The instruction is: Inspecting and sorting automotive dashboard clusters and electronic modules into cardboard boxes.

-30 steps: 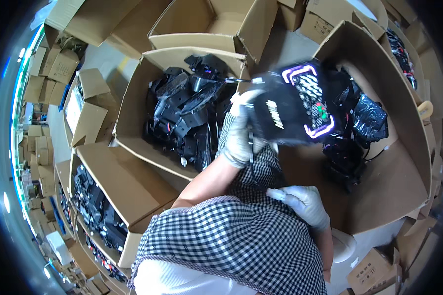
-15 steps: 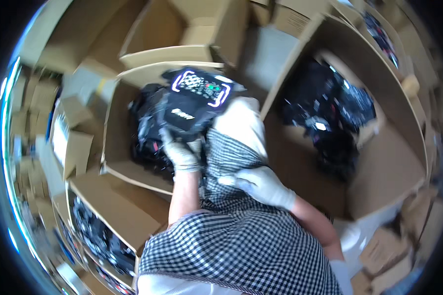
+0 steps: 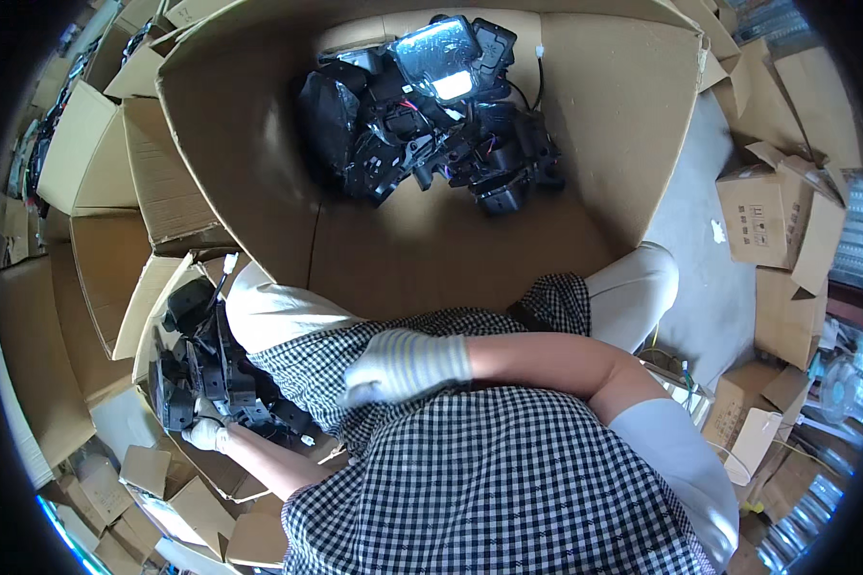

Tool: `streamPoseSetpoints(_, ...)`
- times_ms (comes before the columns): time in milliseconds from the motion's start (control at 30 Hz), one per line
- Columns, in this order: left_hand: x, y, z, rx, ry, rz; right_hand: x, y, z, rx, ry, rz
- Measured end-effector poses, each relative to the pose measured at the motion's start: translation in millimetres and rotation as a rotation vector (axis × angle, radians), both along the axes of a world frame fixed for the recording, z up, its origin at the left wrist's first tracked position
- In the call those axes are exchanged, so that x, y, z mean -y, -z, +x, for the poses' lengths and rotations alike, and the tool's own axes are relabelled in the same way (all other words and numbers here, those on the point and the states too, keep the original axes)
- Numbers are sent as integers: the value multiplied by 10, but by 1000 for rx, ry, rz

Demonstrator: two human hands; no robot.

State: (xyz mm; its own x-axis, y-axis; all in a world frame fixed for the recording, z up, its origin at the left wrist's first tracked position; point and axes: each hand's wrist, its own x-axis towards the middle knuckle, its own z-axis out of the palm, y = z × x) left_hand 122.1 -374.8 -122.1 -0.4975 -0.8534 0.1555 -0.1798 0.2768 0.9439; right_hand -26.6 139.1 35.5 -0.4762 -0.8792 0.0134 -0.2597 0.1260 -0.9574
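Observation:
My left hand [image 3: 204, 428], in a pale work glove, reaches into the small carton [image 3: 149, 345] at my left. It touches the lower part of a black plastic housing [image 3: 174, 395] among several black parts with cables; its fingers are mostly hidden there. My right hand [image 3: 393, 367], in a striped knit glove, rests before my checked apron with its fingers curled and nothing visible in them. Ahead, a big carton [image 3: 249, 125] contains a heap of black electronic parts [image 3: 441, 134], among them a glossy-screened display unit [image 3: 438, 59].
Open cartons [image 3: 96, 153] crowd the left side. At the right, cartons [image 3: 767, 216] stand beside a strip of grey floor [image 3: 705, 240]. A small fan [image 3: 839, 391] is at the far right. My knees touch the big carton's near side.
My view has swung right, bringing the big carton straight ahead. The lit display seen beside my left hand no longer shows lit. My right hand has drawn in across my apron, fingers now curled.

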Motion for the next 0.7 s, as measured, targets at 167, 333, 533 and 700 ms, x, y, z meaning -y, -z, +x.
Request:
streamPoseSetpoints(167, 36, 19, -99, -55, 184, 406, -470, -27, -169, 161, 105, 124)
streamPoseSetpoints(333, -53, -125, -8, -190, 227, 759, -555, -5, -188, 188, 159, 190)
streamPoseSetpoints(533, -1358, -625, -763, -684, -140, 1458, -468, -129, -179, 211, 330, 172)
streamPoseSetpoints(700, -2349, -1137, -672, -696, 264, 1617, 45, -397, -312, 140, 306, 156)
